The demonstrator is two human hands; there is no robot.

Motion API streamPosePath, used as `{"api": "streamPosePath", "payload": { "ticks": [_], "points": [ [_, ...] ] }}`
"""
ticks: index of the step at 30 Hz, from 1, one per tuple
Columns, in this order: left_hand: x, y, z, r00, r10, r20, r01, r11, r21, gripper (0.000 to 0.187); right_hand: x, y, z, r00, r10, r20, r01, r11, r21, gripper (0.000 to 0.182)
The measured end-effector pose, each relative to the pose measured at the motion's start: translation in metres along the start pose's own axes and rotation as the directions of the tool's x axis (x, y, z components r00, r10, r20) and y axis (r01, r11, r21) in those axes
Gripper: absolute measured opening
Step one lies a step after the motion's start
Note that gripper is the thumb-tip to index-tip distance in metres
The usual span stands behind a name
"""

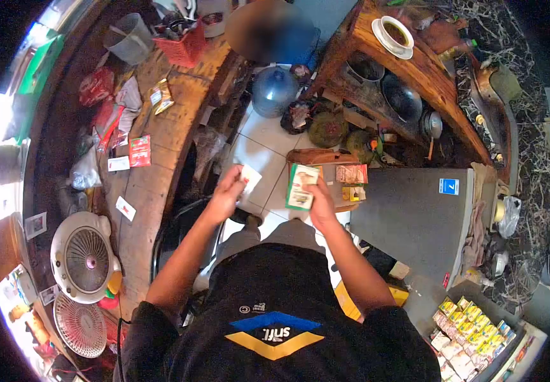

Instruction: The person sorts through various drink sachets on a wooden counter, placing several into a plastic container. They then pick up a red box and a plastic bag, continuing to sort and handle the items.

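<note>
My left hand (227, 192) is raised at the centre left, its fingers closed on a small white card (250, 179) with a red mark. To its right, my right hand (319, 202) grips a stack of white cards (304, 186) with a green edge. The two hands are apart, above the tiled floor. Beyond my right hand, a red packet (352, 173) and a yellow packet (354, 193) lie on a brown surface. Another white card (125, 208) lies on the wooden table (154, 172) at the left, near a red packet (140, 151).
Two fans (84, 258) stand at the left. A red basket (181, 44) of utensils is at the upper left. A blue water jug (275, 92) stands on the floor. At the right are a grey cabinet (408, 223) and a tray of small boxes (472, 331). Someone is partly visible at the top.
</note>
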State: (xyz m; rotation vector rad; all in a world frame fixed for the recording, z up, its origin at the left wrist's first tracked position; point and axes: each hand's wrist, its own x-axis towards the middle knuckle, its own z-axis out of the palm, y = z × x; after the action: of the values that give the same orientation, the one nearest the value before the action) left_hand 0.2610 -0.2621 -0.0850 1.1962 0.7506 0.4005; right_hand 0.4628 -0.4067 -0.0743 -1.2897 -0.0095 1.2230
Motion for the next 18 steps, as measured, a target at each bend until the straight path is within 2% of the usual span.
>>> {"api": "streamPosePath", "payload": {
  "ticks": [1, 3, 4, 5, 7, 8, 9, 10, 11, 13, 14, 17, 18],
  "points": [
    [0.001, 0.007, 0.015, 0.998, -0.055, 0.030, 0.054, 0.998, 0.041, 0.021, 0.003, -0.008, -0.020, 0.998, -0.037, -0.046, 0.034, 0.998, -0.046, 0.042],
    [0.013, -0.009, 0.049, 0.997, -0.018, 0.077, 0.008, 0.990, 0.138, 0.023, 0.010, -0.025, -0.064, 0.996, -0.045, -0.076, 0.031, 0.985, -0.172, 0.042],
    [0.019, -0.016, 0.065, 0.996, -0.048, 0.074, 0.024, 0.955, 0.295, 0.024, 0.017, -0.030, -0.086, 0.988, -0.145, -0.063, 0.113, 0.926, -0.360, 0.043],
    [0.023, -0.023, 0.082, 0.995, -0.068, 0.073, 0.044, 0.954, 0.297, 0.024, 0.021, -0.031, -0.109, 0.978, -0.202, -0.043, 0.173, 0.916, -0.361, 0.040],
    [0.037, -0.038, 0.120, 0.990, -0.081, 0.117, -0.020, 0.736, 0.676, 0.024, 0.041, -0.028, -0.155, 0.974, -0.227, 0.010, 0.203, 0.846, -0.493, 0.037],
    [0.043, -0.054, 0.139, 0.994, -0.048, 0.095, -0.034, 0.703, 0.710, 0.025, 0.053, -0.026, -0.180, 0.978, -0.210, 0.014, 0.189, 0.847, -0.497, 0.037],
    [0.049, -0.076, 0.155, 0.994, -0.067, 0.083, -0.011, 0.707, 0.707, 0.025, 0.062, -0.026, -0.199, 0.974, -0.214, 0.075, 0.206, 0.697, -0.686, 0.037],
    [0.057, -0.098, 0.168, 0.993, -0.053, 0.102, -0.047, 0.621, 0.782, 0.024, 0.072, -0.028, -0.214, 0.968, -0.207, 0.144, 0.232, 0.505, -0.831, 0.038],
    [0.063, -0.120, 0.179, 0.991, -0.045, 0.126, -0.084, 0.525, 0.847, 0.023, 0.084, -0.028, -0.226, 0.971, -0.190, 0.145, 0.224, 0.510, -0.830, 0.038],
    [0.075, -0.150, 0.202, 0.993, -0.032, 0.116, -0.084, 0.508, 0.857, 0.020, 0.100, -0.026, -0.238, 0.977, -0.057, 0.207, 0.212, 0.418, -0.884, 0.038],
    [0.080, -0.166, 0.211, 0.994, -0.029, 0.101, -0.076, 0.467, 0.881, 0.020, 0.113, -0.012, -0.252, 0.973, -0.085, 0.215, 0.230, 0.469, -0.853, 0.037],
    [0.082, -0.212, 0.227, 0.996, -0.027, 0.086, -0.068, 0.411, 0.909, 0.021, 0.139, 0.002, -0.263, 0.980, -0.073, 0.185, 0.196, 0.508, -0.839, 0.039],
    [0.082, -0.222, 0.232, 0.996, 0.008, 0.090, -0.086, 0.384, 0.919, 0.022, 0.150, 0.013, -0.269, 0.971, -0.107, 0.215, 0.239, 0.510, -0.826, 0.041]
  ]
}}
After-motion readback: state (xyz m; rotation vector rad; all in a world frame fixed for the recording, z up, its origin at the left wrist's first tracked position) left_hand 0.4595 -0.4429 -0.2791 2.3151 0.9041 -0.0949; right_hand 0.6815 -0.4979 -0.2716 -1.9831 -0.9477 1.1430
